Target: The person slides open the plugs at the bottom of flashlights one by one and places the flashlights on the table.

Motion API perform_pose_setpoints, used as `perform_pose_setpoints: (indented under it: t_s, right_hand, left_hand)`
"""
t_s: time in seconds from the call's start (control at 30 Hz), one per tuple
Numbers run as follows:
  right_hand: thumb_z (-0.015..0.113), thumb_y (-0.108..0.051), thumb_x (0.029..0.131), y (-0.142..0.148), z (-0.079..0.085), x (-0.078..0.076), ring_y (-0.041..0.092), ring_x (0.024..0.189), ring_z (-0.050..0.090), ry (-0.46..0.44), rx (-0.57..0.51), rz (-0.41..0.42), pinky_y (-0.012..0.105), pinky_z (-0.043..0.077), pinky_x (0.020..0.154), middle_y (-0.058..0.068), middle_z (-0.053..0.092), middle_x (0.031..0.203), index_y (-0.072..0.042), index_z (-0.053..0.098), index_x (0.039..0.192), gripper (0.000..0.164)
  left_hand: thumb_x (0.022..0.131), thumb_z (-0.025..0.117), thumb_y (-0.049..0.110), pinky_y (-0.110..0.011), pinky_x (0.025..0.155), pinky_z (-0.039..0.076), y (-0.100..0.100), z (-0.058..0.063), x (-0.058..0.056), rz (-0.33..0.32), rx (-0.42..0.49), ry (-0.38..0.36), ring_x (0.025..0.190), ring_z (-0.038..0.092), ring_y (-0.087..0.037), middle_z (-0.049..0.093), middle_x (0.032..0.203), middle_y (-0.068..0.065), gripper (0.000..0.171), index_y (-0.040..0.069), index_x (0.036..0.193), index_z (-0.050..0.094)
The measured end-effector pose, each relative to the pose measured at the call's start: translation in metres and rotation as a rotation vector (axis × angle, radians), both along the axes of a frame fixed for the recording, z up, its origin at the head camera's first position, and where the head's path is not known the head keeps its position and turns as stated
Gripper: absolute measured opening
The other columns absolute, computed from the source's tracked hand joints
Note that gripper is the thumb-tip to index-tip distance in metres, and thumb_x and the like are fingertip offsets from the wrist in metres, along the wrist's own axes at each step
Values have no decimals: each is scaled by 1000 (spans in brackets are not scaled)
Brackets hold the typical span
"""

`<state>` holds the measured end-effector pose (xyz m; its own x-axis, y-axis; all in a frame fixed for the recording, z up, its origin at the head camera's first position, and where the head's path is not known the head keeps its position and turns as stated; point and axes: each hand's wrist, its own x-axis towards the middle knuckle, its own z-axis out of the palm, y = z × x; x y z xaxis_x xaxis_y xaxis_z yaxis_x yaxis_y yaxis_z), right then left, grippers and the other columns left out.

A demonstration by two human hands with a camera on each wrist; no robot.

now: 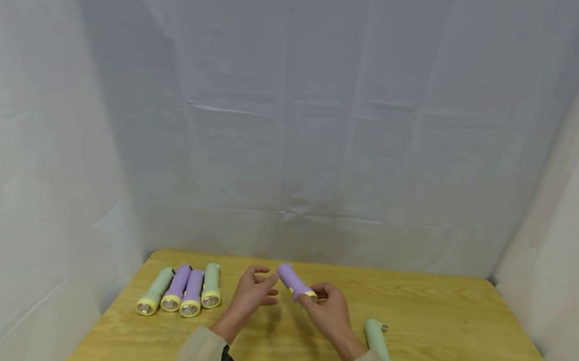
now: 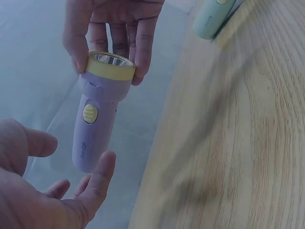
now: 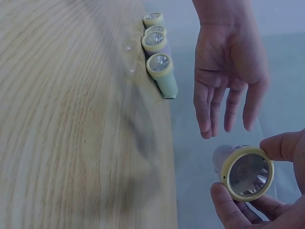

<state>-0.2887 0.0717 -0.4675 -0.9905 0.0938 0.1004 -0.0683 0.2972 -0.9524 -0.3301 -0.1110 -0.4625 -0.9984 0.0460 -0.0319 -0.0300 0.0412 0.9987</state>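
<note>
Above the table's middle, a purple flashlight [image 1: 296, 281] with a yellow head ring is held up by my right hand [image 1: 329, 313]. In the right wrist view, thumb and fingers pinch the yellow rim around its lens [image 3: 249, 174]. My left hand [image 1: 252, 294] is close to the flashlight's tail end, its fingers loosely spread and gripping nothing. From the left wrist, the flashlight's yellow switch [image 2: 90, 113] faces the camera, and the left fingertips [image 2: 106, 164] are right by the tail end.
At the table's left lie two purple flashlights [image 1: 193, 288] between two green ones [image 1: 212, 281], lenses toward me. Another green flashlight [image 1: 377, 338] lies right of my right hand, partly behind the sleeve. Pale sheeting [image 1: 327, 120] surrounds the wooden table [image 1: 453, 333].
</note>
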Motion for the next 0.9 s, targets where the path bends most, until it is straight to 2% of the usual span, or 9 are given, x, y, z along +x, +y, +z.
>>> perform_pose_setpoints:
  t_s: [0.2, 0.37, 0.6, 0.9]
  right_hand:
    - [77, -23, 89, 8, -1, 9, 17, 84, 68, -9, 8, -8, 28, 55, 67, 15, 72, 106, 1, 68, 111, 34]
    - [77, -24, 90, 11, 0, 16, 16, 81, 66, -23, -4, 7, 27, 54, 64, 15, 72, 104, 1, 67, 111, 34]
    - [78, -24, 88, 11, -2, 23, 16, 83, 66, 6, 7, -6, 25, 55, 65, 15, 72, 103, 1, 67, 110, 34]
    - [79, -23, 88, 10, -5, 35, 17, 84, 67, 2, -11, 3, 25, 55, 65, 16, 72, 105, 1, 66, 112, 37]
  left_hand:
    - [101, 62, 21, -31, 68, 64, 11, 2, 2, -9, 14, -23, 82, 69, -18, 56, 119, -26, 52, -7, 140, 40]
    - [102, 61, 20, -33, 69, 64, 16, -2, 1, -12, 55, -57, 86, 70, -24, 54, 117, -24, 50, -7, 137, 39]
    - [104, 57, 23, -37, 75, 65, 16, -6, 3, -54, 70, -77, 100, 74, -37, 64, 119, -30, 47, -6, 137, 37]
    - [104, 56, 19, -36, 75, 65, 17, -11, 5, -80, 89, -48, 87, 74, -23, 66, 111, -24, 42, -7, 134, 40]
